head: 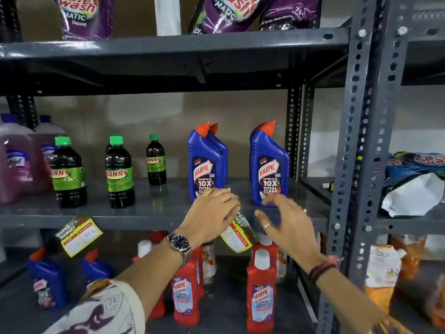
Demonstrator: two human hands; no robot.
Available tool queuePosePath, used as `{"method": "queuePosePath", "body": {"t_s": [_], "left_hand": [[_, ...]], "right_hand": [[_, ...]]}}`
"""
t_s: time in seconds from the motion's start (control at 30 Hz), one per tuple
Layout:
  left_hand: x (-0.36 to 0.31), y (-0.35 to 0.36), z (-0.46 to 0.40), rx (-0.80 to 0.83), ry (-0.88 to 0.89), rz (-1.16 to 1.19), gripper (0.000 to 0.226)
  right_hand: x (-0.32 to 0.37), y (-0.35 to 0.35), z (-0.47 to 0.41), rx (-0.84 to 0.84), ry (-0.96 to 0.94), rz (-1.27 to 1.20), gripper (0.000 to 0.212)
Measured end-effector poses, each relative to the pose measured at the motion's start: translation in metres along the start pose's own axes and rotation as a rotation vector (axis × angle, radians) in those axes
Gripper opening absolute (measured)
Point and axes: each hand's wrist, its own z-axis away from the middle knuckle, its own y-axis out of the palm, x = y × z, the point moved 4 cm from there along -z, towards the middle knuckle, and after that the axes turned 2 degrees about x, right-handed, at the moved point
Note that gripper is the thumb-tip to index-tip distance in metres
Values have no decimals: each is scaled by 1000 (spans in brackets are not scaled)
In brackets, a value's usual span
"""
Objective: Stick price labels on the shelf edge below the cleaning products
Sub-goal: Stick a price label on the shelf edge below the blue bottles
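On shelf edge (144, 219): left hand (212, 213) flat over tilted label (237, 237), right hand (286, 225) spread, empty; next, level and press.

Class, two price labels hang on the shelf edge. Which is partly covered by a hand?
The right label, below the blue bottles; the left hand overlaps its top. The left label hangs uncovered.

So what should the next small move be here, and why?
Probably press the label flat against the shelf edge with the left hand. It hangs tilted below the blue Harpic bottles, its top behind that hand, while the right hand hovers open beside it, holding nothing.
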Motion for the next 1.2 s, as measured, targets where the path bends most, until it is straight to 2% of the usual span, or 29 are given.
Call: {"method": "queuePosePath", "body": {"t_s": [0.13, 0.2, 0.33, 0.6, 0.77, 0.87, 1.03, 1.13, 1.2], "left_hand": [[2, 4, 8, -57, -64, 85, 30], [4, 2, 8, -57, -115, 97, 27], [7, 4, 10, -5, -237, 197, 20], [9, 6, 15, 30, -335, 393, 8], [14, 9, 20, -41, -414, 504, 8], [18, 12, 26, -74, -413, 502, 3], [16, 23, 45, -47, -357, 398, 13], [14, 30, 50, -16, -322, 379, 16], [14, 30, 51, -55, -313, 392, 16]], "right_hand": [[-5, 24, 22, 159, -41, 60, 29], [-8, 31, 23, 186, -65, 118, 26], [-12, 35, 23, 179, -29, 128, 18], [-7, 31, 21, 164, -46, 216, 13], [4, 24, 9, 147, 11, 168, 14], [6, 21, 6, 166, 8, 140, 14], [3, 27, 12, 300, -66, 277, 18], [2, 28, 13, 295, -75, 282, 14], [1, 28, 12, 285, -68, 284, 14]]}}
